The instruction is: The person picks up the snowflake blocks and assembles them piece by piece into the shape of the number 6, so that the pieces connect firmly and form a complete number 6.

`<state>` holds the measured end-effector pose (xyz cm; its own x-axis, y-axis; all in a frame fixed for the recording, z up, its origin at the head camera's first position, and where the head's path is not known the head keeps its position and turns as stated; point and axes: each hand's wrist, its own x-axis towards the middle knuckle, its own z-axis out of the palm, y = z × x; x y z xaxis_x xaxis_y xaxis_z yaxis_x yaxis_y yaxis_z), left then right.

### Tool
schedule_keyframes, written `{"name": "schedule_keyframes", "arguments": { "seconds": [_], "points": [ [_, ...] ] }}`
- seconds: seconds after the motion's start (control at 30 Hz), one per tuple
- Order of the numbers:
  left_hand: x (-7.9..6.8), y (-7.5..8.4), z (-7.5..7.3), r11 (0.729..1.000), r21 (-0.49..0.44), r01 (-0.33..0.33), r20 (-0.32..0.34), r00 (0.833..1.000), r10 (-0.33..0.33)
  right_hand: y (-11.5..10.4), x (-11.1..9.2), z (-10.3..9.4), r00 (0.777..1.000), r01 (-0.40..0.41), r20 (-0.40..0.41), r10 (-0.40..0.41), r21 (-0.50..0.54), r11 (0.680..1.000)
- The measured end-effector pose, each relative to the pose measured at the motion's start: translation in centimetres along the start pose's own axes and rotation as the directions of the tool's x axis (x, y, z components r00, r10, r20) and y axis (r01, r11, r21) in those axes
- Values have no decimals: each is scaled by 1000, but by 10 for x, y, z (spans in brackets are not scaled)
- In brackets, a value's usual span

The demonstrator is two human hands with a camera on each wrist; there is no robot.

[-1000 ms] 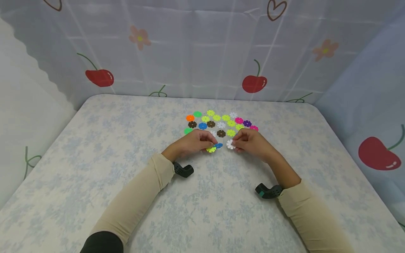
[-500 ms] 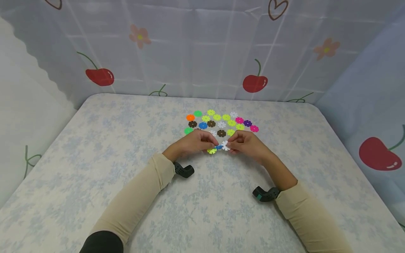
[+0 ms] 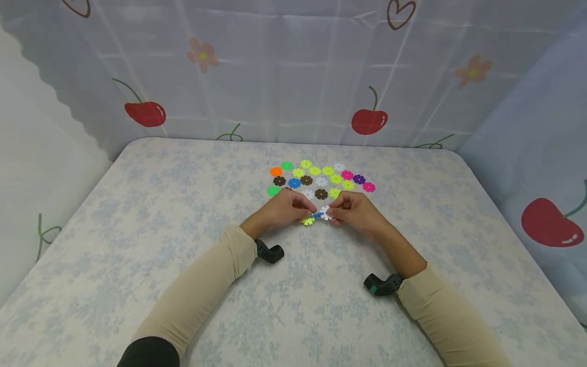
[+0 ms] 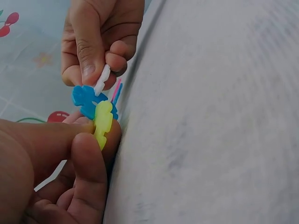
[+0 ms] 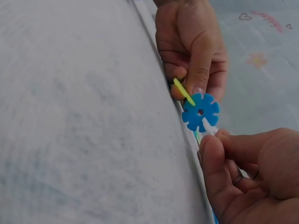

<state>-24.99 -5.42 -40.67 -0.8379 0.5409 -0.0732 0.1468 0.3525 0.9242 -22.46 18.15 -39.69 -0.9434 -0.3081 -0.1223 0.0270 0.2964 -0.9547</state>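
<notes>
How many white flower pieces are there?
4: one white piece pinched by the right hand; on the table, a back one, a middle one, a front one. More may be hidden.

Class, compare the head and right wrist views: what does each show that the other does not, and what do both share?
Only the head view: an orange notched plastic disc and a purple one on the pale blue-patterned table, plus both beige fabric sleeves.

Only the right wrist view: the central hole of the held blue plastic disc, and printed lettering on the cloth backdrop.

Both: the left hand pinching a yellow plastic disc, the right hand pinching a white one, the blue disc between, and the table.
</notes>
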Motion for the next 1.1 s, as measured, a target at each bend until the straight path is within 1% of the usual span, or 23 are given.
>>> {"name": "schedule_keyframes", "arguments": {
  "seconds": [0.13,0.23,0.33,0.43,0.57,0.63,0.77,0.83,1.0,1.1],
  "points": [
    [-1,1,2,1000,12,-2,-15,1000,2,0,-1,2,1000,-3,-10,3,0,1000],
    [-1,3,3,1000,24,0,-12,1000,0,1,-1,2,1000,-7,-15,7,4,1000],
    [-2,3,3,1000,13,8,8,1000,-8,1,-1,2,1000,-1,-18,1,8,1000],
    [-3,3,1,1000,6,10,42,999,-10,0,-1,2,1000,2,-25,-2,-4,1000],
    [-3,4,-1,999,34,-13,91,996,10,1,-1,2,999,3,-40,-5,-31,999],
    [-2,5,-1,998,51,-19,99,995,14,1,0,2,999,3,-43,-4,-38,999],
    [-1,6,0,997,82,-8,80,997,1,2,0,1,999,-1,-37,0,-37,999],
    [-1,6,1,994,111,-24,66,998,17,1,-1,2,999,-1,-34,0,-32,999],
    [0,7,3,978,190,-90,44,996,83,0,-2,3,1000,8,-14,-8,-12,1000],
    [2,6,4,974,208,-92,38,996,86,-2,-3,3,1000,11,12,-11,-14,1000]
  ]
}}
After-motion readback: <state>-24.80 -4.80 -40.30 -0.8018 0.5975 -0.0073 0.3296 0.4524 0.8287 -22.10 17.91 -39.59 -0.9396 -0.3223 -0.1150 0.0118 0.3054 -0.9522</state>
